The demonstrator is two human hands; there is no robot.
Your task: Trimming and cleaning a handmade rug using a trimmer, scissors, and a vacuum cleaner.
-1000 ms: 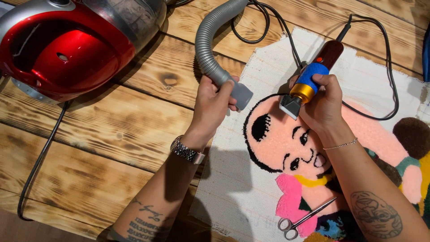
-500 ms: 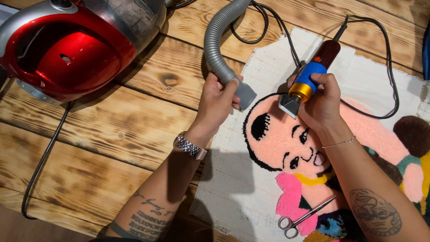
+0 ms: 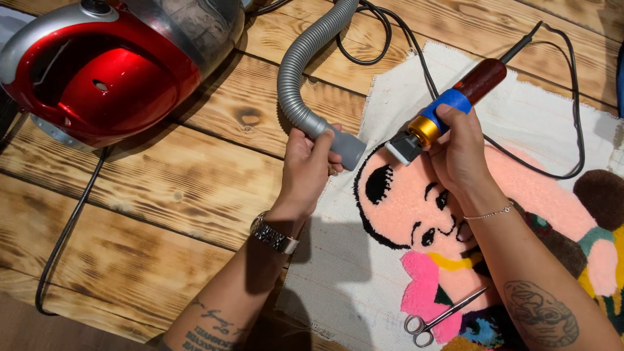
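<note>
Tufted rug (image 3: 520,195), with a cartoon face in peach, black, pink and yellow yarn on off-white backing cloth, lies flat on the right side of a burnt-wood plank table (image 3: 162,188). Over the upper left edge of the peach face, the right hand (image 3: 458,156) wraps its fingers fully closed around the blue grip of an electric carving trimmer (image 3: 442,114), thumb on top near the gold collar. The trimmer's dark red body points up and to the right, and its silver blade head tilts down to the left, just at the black outline of the face; whether the blade touches the pile cannot be told. A black cord (image 3: 559,97) leaves the back of the trimmer and loops across the cloth and the table. The left hand (image 3: 309,166) has its fingers curled shut around the grey end of a ribbed vacuum hose (image 3: 296,71), with the nozzle mouth aimed right, just beside the trimmer head at the rug's left edge. The hose arcs up to a red and silver vacuum cleaner (image 3: 104,65) sitting at the table's upper left corner. A metal wristwatch (image 3: 273,235) sits on the left wrist and a thin chain bracelet (image 3: 487,212) on the right. 1 pair of small scissors (image 3: 442,318) lies closed on the pink patch of yarn near the lower edge, well apart from both hands.
</note>
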